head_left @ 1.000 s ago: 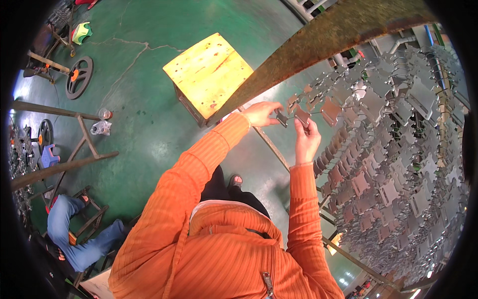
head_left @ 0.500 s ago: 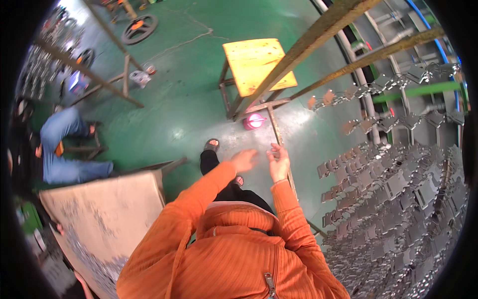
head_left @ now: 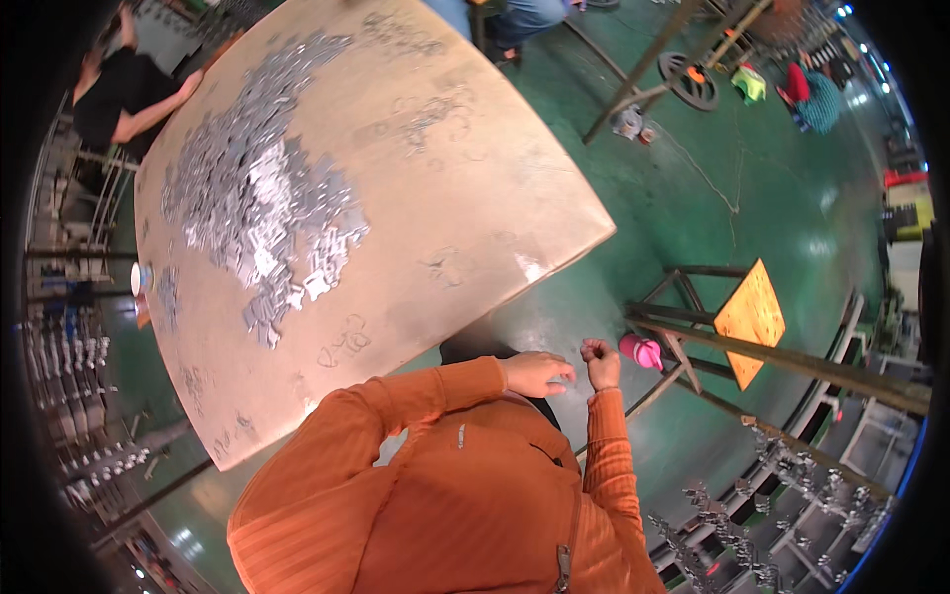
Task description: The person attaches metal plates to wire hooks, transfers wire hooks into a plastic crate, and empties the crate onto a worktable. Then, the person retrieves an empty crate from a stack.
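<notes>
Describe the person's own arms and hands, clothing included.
The left sleeve and right sleeve are long, orange and finely ribbed, reaching about to the wrists. The left hand and right hand are bare, without gloves.

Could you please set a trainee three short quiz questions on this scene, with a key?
1. Multiple choice: what lies in a large spread on the table?
A) cloths
B) metal pieces
C) fruit

2. True or false: the metal pieces cover the whole table.

3. Short answer: which of the camera wearer's own hands is nearer the pink container?

Key:
1. B.
2. False; much of the brown surface is bare.
3. The right hand.
</notes>
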`<control>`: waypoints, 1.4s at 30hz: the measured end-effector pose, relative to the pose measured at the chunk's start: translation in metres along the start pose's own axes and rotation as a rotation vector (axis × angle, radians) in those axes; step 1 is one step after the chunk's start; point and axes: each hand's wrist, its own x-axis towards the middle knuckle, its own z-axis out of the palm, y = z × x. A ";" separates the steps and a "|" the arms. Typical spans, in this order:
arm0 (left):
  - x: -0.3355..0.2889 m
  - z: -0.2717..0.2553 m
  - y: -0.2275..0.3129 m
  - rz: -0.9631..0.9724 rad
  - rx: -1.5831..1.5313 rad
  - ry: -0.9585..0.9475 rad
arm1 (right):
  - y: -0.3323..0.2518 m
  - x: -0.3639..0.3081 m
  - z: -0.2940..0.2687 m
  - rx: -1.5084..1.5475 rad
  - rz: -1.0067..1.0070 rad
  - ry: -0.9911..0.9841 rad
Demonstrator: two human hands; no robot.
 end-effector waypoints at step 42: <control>-0.162 -0.164 -0.074 -0.909 -0.143 1.738 | -0.341 0.100 0.156 0.341 0.048 -1.197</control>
